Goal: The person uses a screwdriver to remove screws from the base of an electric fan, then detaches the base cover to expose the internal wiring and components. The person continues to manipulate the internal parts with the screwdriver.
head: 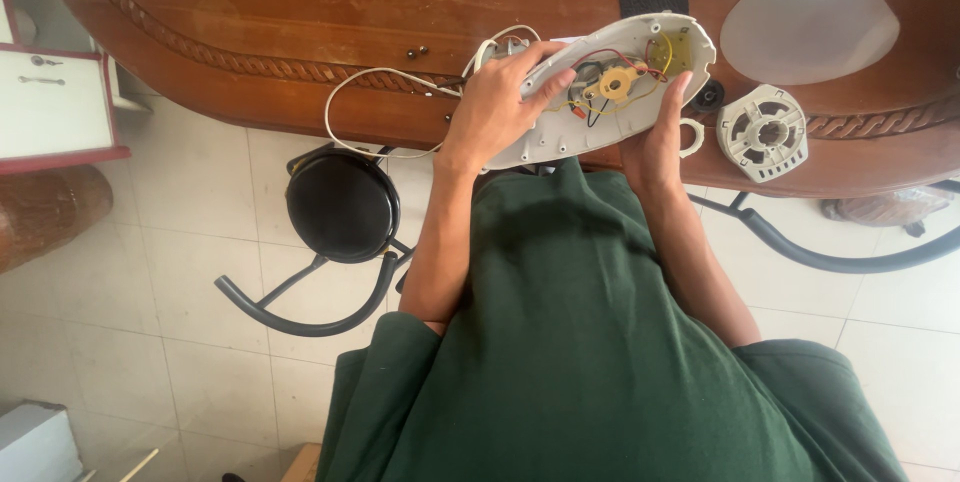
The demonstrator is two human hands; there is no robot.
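Left hand [500, 102] and right hand [655, 142] clasp opposite ends of the open white housing [600, 92]; long axis rises toward upper right of frame.

The person in a green shirt held an open white plastic housing [600, 92] with both hands over the edge of a brown wooden table [300, 2]. The left hand [500, 102] gripped the housing at its 9 o'clock end, and the right hand [655, 142] supported it from below, at about 5 o'clock. Inside the housing, a yellow part [615, 84] and red, yellow and black wires were visible. A white cord [345, 112] looped out at 9 o'clock. At 3 o'clock from the housing a white round grille part [765, 132] lay on the table, and a translucent fan blade [810, 22] lay at 1 o'clock. A black stool [342, 204] stood on the tiled floor at 8 o'clock.
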